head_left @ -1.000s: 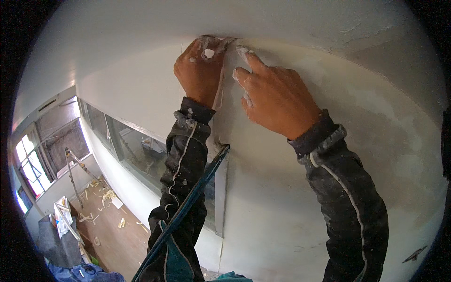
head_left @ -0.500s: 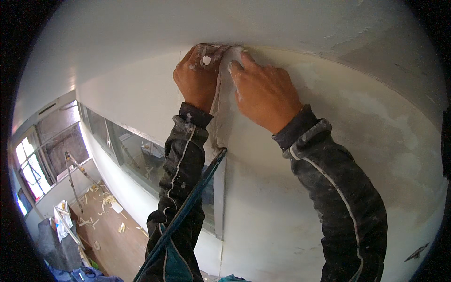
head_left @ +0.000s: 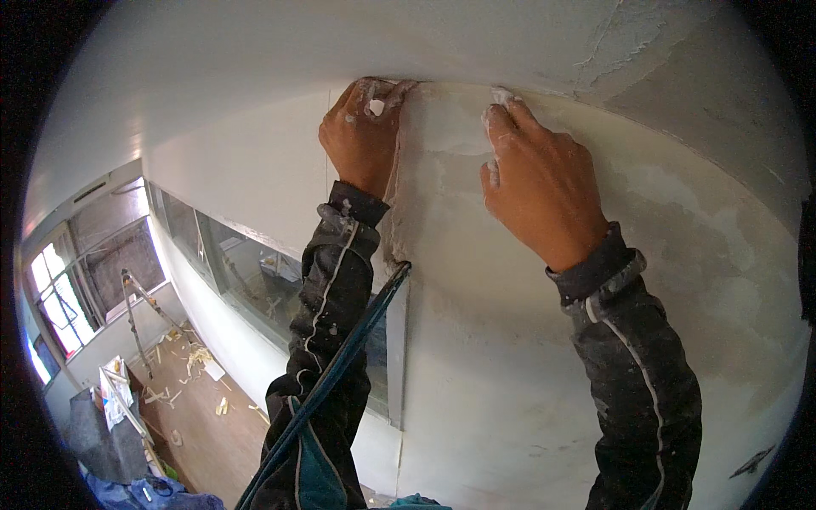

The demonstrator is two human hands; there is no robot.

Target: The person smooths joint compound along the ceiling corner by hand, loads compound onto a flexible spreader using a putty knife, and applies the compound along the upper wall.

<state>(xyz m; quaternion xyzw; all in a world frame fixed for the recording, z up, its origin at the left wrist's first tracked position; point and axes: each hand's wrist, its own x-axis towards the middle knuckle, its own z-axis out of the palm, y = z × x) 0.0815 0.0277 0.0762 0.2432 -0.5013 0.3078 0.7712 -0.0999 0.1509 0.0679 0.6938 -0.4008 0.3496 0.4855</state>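
Observation:
My left hand (head_left: 365,136) is up at the seam where the wall meets the ceiling, its fingers curled together against the edge. A white dab of filler (head_left: 376,107) clings to its knuckle; whatever those fingers pinch is hidden. To the right, my right hand (head_left: 544,183) presses its bent fingertips to the wall (head_left: 476,297) just under the ceiling. White, pasty material coats these fingertips, and I cannot make out what they hold. Between the hands is a paler, damp-looking patch (head_left: 446,127). A rough vertical joint (head_left: 395,212) runs down below my left hand.
The ceiling (head_left: 340,42) lies close above both hands. A window frame (head_left: 396,357) borders the joint's lower part. A teal strap (head_left: 340,361) crosses my left sleeve. Far below left are a floor (head_left: 200,433) with scraps and a stepladder (head_left: 136,314).
My right hand has slid right along the top of the wall, away from my left hand, exposing the damp patch. My left hand stays at the seam.

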